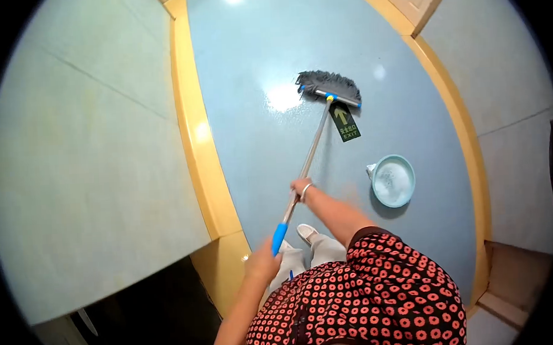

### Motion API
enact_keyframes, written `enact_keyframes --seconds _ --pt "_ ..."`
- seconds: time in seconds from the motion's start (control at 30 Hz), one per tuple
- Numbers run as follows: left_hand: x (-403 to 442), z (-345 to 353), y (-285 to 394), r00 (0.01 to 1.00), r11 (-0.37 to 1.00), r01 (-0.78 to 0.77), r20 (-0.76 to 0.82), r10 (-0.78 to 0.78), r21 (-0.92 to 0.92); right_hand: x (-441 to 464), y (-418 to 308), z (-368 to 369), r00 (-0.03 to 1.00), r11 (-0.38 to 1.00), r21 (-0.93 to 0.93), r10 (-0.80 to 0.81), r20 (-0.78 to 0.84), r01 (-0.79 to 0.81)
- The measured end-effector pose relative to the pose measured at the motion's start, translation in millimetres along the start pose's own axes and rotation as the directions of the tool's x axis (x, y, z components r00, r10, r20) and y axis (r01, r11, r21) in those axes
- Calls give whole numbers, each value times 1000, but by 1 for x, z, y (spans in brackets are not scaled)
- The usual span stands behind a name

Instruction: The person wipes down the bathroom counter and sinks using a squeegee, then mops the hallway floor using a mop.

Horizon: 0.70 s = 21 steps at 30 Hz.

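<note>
A long-handled mop (313, 147) slants away from me across the floor. Its grey shaggy head (330, 87), with blue ends on the bar, rests on the shiny blue floor and touches the top of a dark exit sign. My left hand (263, 264) is closed round the blue grip at the near end of the handle, slightly blurred. Further up the metal pole, my right hand (300, 187) is wrapped round it, a pale bracelet at the wrist.
To the right stands a light blue bucket (374, 188) of foamy water. The green-arrow exit sign (346, 123) lies flat on the floor. Yellow skirting (191, 127) lines both walls of the corridor. A dark opening (153, 313) is at lower left, and a door (414, 0) at upper right.
</note>
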<state>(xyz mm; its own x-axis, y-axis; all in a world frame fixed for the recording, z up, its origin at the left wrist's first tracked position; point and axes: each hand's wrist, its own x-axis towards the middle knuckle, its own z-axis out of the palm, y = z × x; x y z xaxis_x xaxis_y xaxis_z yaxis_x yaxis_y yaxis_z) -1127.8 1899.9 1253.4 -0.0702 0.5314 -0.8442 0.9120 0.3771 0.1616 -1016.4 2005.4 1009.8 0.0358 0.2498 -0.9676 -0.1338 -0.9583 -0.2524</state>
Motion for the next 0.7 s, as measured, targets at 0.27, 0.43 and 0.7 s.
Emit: enact_keyframes --seconds 0.27,0.43,0.7 --pt "-334 119 -22 990 995 101 101 -99 -6 -241 177 -117 973 981 -99 181 142 -168" --pt "-410 102 -90 987 981 153 66 -146 -117 -268 268 -59 828 870 -195 492 269 -454" --pt "-460 110 -307 997 987 45 -59 -54 -155 -349 332 107 824 841 -59 538 177 -537"
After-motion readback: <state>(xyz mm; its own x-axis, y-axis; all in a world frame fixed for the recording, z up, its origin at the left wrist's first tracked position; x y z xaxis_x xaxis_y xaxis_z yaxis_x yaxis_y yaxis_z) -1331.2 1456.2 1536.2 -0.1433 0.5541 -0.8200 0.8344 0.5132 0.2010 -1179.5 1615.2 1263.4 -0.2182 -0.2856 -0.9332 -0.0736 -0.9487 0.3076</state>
